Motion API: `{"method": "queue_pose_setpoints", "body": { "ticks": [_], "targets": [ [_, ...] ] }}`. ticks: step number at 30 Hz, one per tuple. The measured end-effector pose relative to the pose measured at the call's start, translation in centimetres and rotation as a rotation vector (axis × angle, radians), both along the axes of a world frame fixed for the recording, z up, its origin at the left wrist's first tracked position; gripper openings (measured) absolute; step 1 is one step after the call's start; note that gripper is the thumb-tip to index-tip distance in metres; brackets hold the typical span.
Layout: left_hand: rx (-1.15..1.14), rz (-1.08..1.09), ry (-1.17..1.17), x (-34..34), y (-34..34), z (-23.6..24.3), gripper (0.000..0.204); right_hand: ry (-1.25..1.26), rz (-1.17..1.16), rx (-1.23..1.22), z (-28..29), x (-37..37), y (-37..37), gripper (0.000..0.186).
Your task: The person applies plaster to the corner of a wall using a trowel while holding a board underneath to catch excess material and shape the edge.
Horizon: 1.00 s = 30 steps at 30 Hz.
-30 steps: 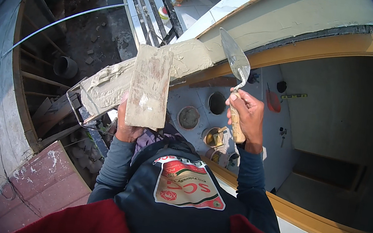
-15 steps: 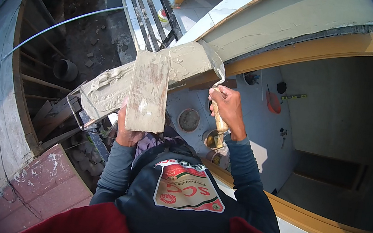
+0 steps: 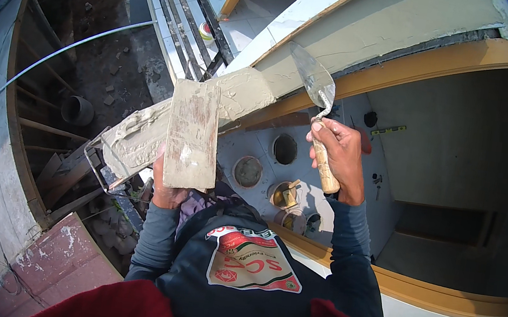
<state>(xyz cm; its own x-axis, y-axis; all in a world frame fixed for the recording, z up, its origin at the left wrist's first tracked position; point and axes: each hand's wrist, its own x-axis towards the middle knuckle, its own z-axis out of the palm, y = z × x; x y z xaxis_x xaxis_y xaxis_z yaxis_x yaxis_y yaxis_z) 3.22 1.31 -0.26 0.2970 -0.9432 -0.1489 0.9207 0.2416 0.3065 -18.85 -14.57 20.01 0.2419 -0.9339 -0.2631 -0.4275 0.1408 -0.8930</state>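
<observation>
A wooden float (image 3: pixel 193 134), its pale face smeared with dry mortar, lies across the near part of a narrow ledge. My left hand (image 3: pixel 166 193) holds it from below, most of the fingers hidden behind the board. In my right hand (image 3: pixel 342 160), the fingers are wrapped round the wooden handle of a pointed trowel (image 3: pixel 311 76). Its metal blade points up and left, over the edge of the plastered strip, and carries little mortar that I can make out. Wet grey mortar (image 3: pixel 138 134) covers the ledge, rough at the left end and smoother toward the right.
A bent metal rod clamp (image 3: pixel 95 154) grips the ledge's left end. Right of the ledge runs an orange-brown frame (image 3: pixel 428 56) above a tiled floor with several buckets (image 3: pixel 248 172) and a yellow spirit level (image 3: pixel 388 130). A black metal railing (image 3: pixel 189 15) stands beyond.
My right hand has drawn the trowel right and slightly down, off the ledge's smoothed mortar, its blade turning to point up-left. The float, in my left hand, sits slightly lower and further left in view.
</observation>
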Motion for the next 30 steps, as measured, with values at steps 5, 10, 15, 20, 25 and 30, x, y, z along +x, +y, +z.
{"method": "queue_pose_setpoints", "body": {
  "ticks": [5,10,15,20,25,30],
  "targets": [
    [0.003,-0.015,-0.037,-0.2,-0.6,-0.6,0.042,-0.033,-0.026,-0.099,4.8,-0.6,0.6,0.032],
    [0.026,-0.011,0.006,-0.5,-0.7,-0.4,0.044,-0.157,-0.066,-0.265,10.2,-0.2,1.0,0.033],
    [-0.029,-0.018,0.004,-0.3,-0.5,-0.3,0.045,-0.252,-0.054,-0.468,11.1,-0.2,1.9,0.038],
    [-0.005,-0.017,0.004,-0.2,-0.2,0.1,0.043,0.0,0.099,-0.111,1.2,-0.7,2.2,0.028],
    [0.019,-0.001,-0.008,0.2,0.4,0.1,0.044,0.085,0.135,-0.051,-7.9,0.1,1.2,0.022],
    [0.006,0.012,-0.027,0.2,0.5,0.0,0.045,0.126,0.14,0.001,-10.2,-0.4,-0.1,0.024]
  ]
}}
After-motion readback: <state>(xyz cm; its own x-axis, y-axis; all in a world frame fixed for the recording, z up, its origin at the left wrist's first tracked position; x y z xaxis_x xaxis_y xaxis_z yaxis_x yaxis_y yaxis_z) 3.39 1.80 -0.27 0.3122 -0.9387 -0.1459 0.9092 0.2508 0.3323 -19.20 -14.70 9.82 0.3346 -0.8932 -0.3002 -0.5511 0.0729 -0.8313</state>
